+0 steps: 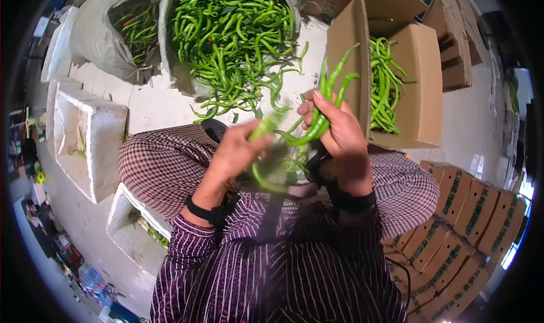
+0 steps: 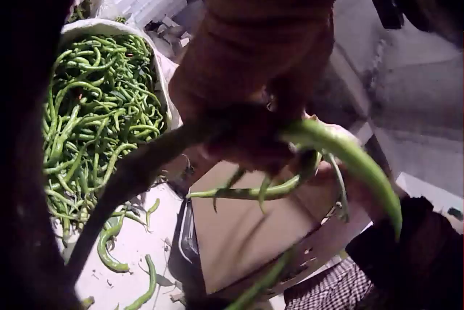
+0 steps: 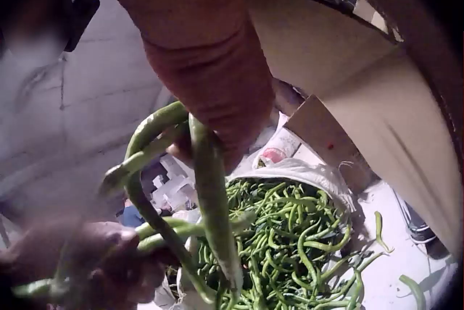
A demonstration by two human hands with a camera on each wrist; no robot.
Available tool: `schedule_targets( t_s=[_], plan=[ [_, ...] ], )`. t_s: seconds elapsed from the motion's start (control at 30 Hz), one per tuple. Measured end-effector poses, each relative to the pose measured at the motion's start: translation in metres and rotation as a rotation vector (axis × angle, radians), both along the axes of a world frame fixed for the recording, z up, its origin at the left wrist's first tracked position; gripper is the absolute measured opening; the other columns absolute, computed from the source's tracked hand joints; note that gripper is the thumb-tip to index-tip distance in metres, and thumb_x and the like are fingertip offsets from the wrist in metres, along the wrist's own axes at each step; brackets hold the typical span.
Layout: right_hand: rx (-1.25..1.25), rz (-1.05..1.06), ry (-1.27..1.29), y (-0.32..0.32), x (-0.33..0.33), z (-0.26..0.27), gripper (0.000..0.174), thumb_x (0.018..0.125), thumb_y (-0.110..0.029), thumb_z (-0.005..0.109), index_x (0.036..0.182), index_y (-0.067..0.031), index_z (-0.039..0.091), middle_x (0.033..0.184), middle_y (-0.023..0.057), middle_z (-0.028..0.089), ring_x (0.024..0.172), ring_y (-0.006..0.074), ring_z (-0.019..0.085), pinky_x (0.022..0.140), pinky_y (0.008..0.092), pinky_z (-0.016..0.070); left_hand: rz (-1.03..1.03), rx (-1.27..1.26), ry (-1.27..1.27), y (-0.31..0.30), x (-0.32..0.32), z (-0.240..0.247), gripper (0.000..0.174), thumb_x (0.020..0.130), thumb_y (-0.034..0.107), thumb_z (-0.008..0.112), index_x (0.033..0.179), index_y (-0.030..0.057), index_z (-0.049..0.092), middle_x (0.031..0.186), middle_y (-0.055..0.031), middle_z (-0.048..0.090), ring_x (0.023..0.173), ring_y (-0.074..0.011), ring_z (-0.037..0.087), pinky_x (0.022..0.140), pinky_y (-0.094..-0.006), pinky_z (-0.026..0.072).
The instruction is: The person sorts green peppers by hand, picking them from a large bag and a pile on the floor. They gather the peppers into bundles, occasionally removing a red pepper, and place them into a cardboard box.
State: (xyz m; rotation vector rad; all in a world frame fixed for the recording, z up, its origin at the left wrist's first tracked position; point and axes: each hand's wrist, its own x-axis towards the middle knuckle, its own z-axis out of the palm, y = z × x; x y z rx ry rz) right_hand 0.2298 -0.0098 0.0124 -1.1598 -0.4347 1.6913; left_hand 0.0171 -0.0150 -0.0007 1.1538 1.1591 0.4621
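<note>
Close above the lap, over checked trousers (image 1: 158, 170): right hand (image 1: 335, 129) wrapped round a bunch of peppers (image 1: 333, 79), fingers and thumb curled about the middle of the bundle, long ends fanning up past the knuckles. Just beside it, nearly touching, left hand (image 1: 239, 150) closed on a single pepper (image 1: 265, 125); blurred from the head, but plain enough from the left wrist as a long curved pod gripped under the palm. By the look of them, light, thin-skinned and bendy rather than stiff; smooth, perhaps a little slippery; likely to snap or bruise if folded or squeezed hard. Best taken with a loose full-hand wrap round the middle of a bundle, or singly near the thicker stalk end, not by the thin tip. Just beyond the right hand, an open cardboard box (image 1: 422, 91) tipped toward the lap, with more peppers laid lengthwise inside. Further out on the pale floor (image 1: 153, 102), a wide-mouthed sack (image 1: 169, 57) heaped with peppers, some spilled loose at its lip; next to that, a second sack (image 1: 93, 34), only part full. Off to the left side, white foam boxes (image 1: 99, 136); off to the right, a stack of printed cartons (image 1: 464, 221).
</note>
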Motion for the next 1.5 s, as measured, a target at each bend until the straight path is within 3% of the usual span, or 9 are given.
schedule_targets(
  t_s=[0.1, 0.3, 0.4, 0.57, 0.77, 0.9, 1.0, 1.13, 1.5],
  plan=[
    [-0.008, 0.017, 0.233, 0.0, 0.003, -0.014, 0.028, 0.097, -0.023, 0.057, 0.113, 0.0008, 0.055, 0.091, 0.0097, 0.062, 0.074, 0.0131, 0.056, 0.07, 0.028, 0.0483, 0.397, -0.202, -0.361, 0.005, -0.006, 0.002, 0.026, 0.092, 0.013, 0.059, 0.114, -0.0017, 0.062, 0.083, -0.0006, 0.059, 0.071, -0.0086, 0.053, 0.066, -0.0209, 0.0447],
    [0.032, 0.005, 0.243, -0.002, 0.004, -0.024, 0.029, 0.098, -0.017, 0.054, 0.119, 0.003, 0.053, 0.09, 0.0083, 0.063, 0.075, 0.0131, 0.059, 0.069, 0.0287, 0.0512, 0.418, -0.235, -0.579, 0.01, -0.014, 0.015, 0.039, 0.095, 0.017, 0.054, 0.128, -0.0043, 0.051, 0.085, -0.0025, 0.055, 0.074, -0.0107, 0.052, 0.067, -0.0228, 0.0448],
    [-0.019, -0.046, 0.298, -0.004, -0.004, -0.027, 0.032, 0.097, -0.015, 0.054, 0.123, 0.0037, 0.051, 0.104, 0.011, 0.062, 0.092, 0.0161, 0.061, 0.081, 0.0306, 0.0518, 0.47, -0.241, -0.635, 0.009, -0.009, 0.019, 0.042, 0.095, 0.015, 0.055, 0.131, -0.0041, 0.048, 0.091, -0.0046, 0.057, 0.08, -0.0124, 0.055, 0.071, -0.0245, 0.0471],
    [-0.037, 0.081, 0.402, -0.008, -0.038, -0.03, 0.031, 0.097, -0.017, 0.056, 0.123, -0.0001, 0.053, 0.113, 0.0101, 0.06, 0.106, 0.0198, 0.058, 0.092, 0.0336, 0.0478, 0.331, -0.212, -0.591, 0.005, 0.002, 0.016, 0.049, 0.092, 0.009, 0.056, 0.137, -0.0048, 0.043, 0.124, -0.0118, 0.056, 0.109, -0.0188, 0.055, 0.094, -0.0327, 0.046],
    [0.148, 0.07, 0.375, -0.012, -0.052, -0.017, 0.029, 0.096, -0.008, 0.055, 0.124, -0.0024, 0.052, 0.116, 0.0084, 0.06, 0.109, 0.0174, 0.057, 0.096, 0.0327, 0.0452, 0.301, -0.069, -0.48, 0.001, 0.008, 0.017, 0.052, 0.092, 0.005, 0.056, 0.14, -0.0057, 0.039, 0.135, -0.0147, 0.052, 0.122, -0.0212, 0.05, 0.105, -0.0303, 0.0367],
    [0.16, 0.051, 0.403, -0.009, -0.051, -0.016, 0.03, 0.095, -0.006, 0.055, 0.125, -0.0012, 0.051, 0.115, 0.0096, 0.061, 0.106, 0.0184, 0.059, 0.095, 0.0327, 0.0465, 0.299, 0.007, -0.385, 0.001, 0.009, 0.017, 0.049, 0.091, 0.004, 0.057, 0.137, -0.0054, 0.043, 0.126, -0.0143, 0.057, 0.113, -0.0217, 0.056, 0.101, -0.032, 0.0417],
    [0.071, -0.011, 0.528, -0.006, -0.044, -0.018, 0.031, 0.095, -0.004, 0.052, 0.126, 0.002, 0.049, 0.119, 0.0156, 0.06, 0.108, 0.0242, 0.06, 0.093, 0.0377, 0.0495, 0.582, -0.048, -0.62, 0.003, 0.007, 0.009, 0.038, 0.091, 0.003, 0.057, 0.128, -0.0048, 0.05, 0.108, -0.0114, 0.061, 0.099, -0.0198, 0.06, 0.091, -0.0334, 0.0486],
    [0.1, 0.049, 0.49, -0.007, -0.027, -0.025, 0.043, 0.095, -0.01, 0.053, 0.135, 0.0026, 0.043, 0.124, 0.0189, 0.056, 0.111, 0.0256, 0.057, 0.097, 0.0399, 0.0478, 0.682, -0.05, -0.588, 0.009, -0.013, 0.018, 0.04, 0.093, 0.011, 0.056, 0.13, -0.003, 0.048, 0.089, -0.0028, 0.055, 0.074, -0.0093, 0.051, 0.066, -0.0223, 0.0445],
    [0.142, 0.095, 0.579, -0.004, -0.014, -0.036, 0.048, 0.092, -0.01, 0.054, 0.136, 0.0054, 0.041, 0.113, 0.0188, 0.061, 0.097, 0.0219, 0.061, 0.088, 0.0341, 0.0507, 0.663, -0.021, -0.439, 0.013, -0.016, 0.025, 0.037, 0.095, 0.013, 0.054, 0.127, -0.0039, 0.051, 0.084, -0.0034, 0.057, 0.071, -0.0097, 0.052, 0.062, -0.0207, 0.0422]
  ],
)
